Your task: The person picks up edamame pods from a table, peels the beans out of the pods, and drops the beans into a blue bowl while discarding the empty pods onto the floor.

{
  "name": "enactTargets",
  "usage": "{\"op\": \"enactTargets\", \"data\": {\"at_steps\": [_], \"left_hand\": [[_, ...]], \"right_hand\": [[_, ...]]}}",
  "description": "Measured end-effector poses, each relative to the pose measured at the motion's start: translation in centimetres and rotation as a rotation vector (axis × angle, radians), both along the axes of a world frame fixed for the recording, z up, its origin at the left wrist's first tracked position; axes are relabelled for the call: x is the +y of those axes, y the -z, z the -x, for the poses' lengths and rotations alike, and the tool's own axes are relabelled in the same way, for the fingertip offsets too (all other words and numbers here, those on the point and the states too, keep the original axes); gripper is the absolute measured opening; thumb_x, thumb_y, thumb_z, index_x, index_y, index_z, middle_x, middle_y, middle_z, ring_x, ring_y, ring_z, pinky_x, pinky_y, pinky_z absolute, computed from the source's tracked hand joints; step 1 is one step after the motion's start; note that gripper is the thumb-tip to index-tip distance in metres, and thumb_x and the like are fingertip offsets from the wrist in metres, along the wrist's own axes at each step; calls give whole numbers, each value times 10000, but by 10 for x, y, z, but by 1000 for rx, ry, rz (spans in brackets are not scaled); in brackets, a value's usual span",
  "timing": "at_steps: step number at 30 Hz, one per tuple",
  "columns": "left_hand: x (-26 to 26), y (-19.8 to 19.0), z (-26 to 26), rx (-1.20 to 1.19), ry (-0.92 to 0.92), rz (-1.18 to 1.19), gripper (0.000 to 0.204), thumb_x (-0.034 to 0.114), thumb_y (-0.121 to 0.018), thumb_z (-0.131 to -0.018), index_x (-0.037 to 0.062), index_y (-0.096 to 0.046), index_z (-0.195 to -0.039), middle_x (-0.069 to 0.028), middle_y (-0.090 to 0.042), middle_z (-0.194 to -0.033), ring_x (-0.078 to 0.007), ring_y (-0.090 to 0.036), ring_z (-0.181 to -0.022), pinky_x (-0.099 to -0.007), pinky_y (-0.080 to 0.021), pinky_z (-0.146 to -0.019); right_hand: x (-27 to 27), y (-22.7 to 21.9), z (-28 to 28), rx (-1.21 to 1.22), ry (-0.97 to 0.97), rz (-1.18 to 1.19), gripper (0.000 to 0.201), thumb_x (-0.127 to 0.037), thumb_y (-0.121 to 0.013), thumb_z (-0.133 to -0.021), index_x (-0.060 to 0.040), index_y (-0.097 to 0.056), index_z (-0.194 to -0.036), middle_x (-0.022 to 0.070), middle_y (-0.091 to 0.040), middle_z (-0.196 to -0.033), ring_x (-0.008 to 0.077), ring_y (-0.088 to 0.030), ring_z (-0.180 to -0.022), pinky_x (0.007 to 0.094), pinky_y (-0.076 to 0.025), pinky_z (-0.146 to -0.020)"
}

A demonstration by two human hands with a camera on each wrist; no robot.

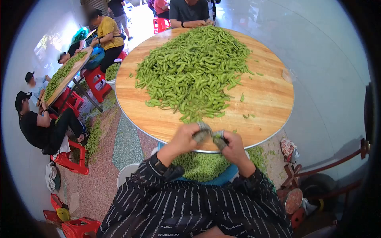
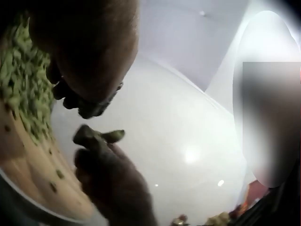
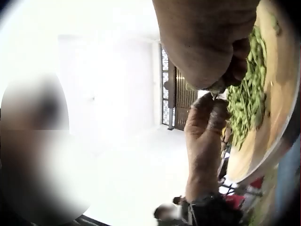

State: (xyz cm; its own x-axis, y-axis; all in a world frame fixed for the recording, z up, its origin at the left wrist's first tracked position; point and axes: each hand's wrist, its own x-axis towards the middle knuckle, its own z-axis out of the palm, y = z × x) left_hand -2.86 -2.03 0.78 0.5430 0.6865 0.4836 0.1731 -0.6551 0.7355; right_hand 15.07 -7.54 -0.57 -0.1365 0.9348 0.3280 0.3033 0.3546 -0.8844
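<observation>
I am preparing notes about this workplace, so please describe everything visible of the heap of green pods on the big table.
The heap of green pods is a large, loose mound of plump, curved pods, mostly light green with some darker bits. It lies directly on the wood-grained top of the table, broad across its middle and narrowing toward the near edge, with ragged borders. The left hand is close to its near end; whether they touch is unclear.
</observation>
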Motion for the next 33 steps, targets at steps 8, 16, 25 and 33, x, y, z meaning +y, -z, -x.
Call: {"op": "enactTargets", "data": {"at_steps": [8,16,25,33], "left_hand": [[6,-32,10,410,-271,-108,176,145,-501,-725,11,-467,-833,-215,-537,-758,-391,-505,-739,-432,-395,-614],[2,-12,-2,571,-17,118,294,275,-510,-773,-3,-451,-848,-236,-537,-761,-412,-503,-735,-464,-382,-628],[-6,5,-5,321,3,383,235,182,-528,-763,-12,-422,-841,-243,-519,-745,-422,-491,-747,-446,-375,-596],[-15,12,-12,276,-194,48,259,117,-587,-710,2,-424,-876,-211,-528,-726,-385,-518,-709,-423,-401,-567]], "right_hand": [[25,-18,-10,-692,49,-406,152,-55,-536,-669,-63,-555,-819,110,-470,-643,293,-508,-568,370,-414,-487],[25,-21,-3,-830,-24,-447,77,-53,-511,-654,-53,-489,-728,103,-451,-632,273,-518,-552,367,-413,-470],[25,-14,-6,-573,116,-363,161,-23,-516,-680,-28,-500,-840,139,-509,-747,289,-531,-671,357,-428,-533],[-3,-6,-8,610,30,555,111,-51,-470,-813,-19,-558,-872,-12,-526,-669,45,-469,-549,178,-386,-485]]}}
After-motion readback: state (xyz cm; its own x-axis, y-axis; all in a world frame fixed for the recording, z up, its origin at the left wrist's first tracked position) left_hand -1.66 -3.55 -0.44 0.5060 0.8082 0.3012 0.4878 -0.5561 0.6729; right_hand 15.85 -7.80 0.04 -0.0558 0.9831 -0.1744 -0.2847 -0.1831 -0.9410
